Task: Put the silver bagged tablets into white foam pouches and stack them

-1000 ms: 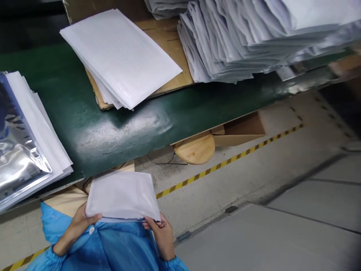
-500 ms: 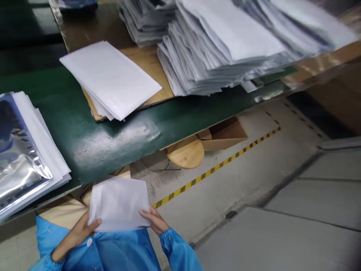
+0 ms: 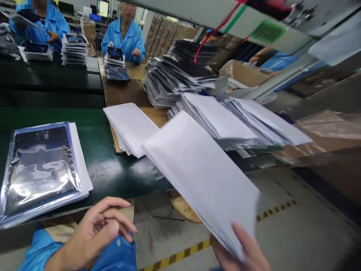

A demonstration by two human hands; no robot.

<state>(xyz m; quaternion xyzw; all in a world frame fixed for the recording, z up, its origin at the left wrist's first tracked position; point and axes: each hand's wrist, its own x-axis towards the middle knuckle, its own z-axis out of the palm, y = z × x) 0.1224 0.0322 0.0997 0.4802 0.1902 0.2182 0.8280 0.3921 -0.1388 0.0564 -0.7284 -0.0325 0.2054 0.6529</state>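
Observation:
My right hand point(image 3: 242, 250) grips the lower corner of a white foam sleeve point(image 3: 200, 177), which is blurred and slants up to the left over the bench. My left hand point(image 3: 98, 229) hangs near my blue sleeve point(image 3: 118, 256), its fingers curled around nothing. It is nearest a stack of silvery anti-static bags on white sheets point(image 3: 42, 169), at the bench's front edge. Beyond the held sleeve lie a neat stack of white foam sleeves point(image 3: 129, 128) and a large loose pile of them point(image 3: 228, 120).
The stacks rest on a green bench point(image 3: 93, 116) and a cardboard sheet point(image 3: 126, 94). Below are a round wooden stool point(image 3: 183, 207) and yellow-black floor tape point(image 3: 180, 252). Further back, dark packaged stacks point(image 3: 175, 75) stand, and co-workers in blue coats point(image 3: 122, 37) handle items at far benches.
The white sleeve has left my left hand and swung up to the right in my right hand. My view has tilted up, bringing the far benches and co-workers into sight.

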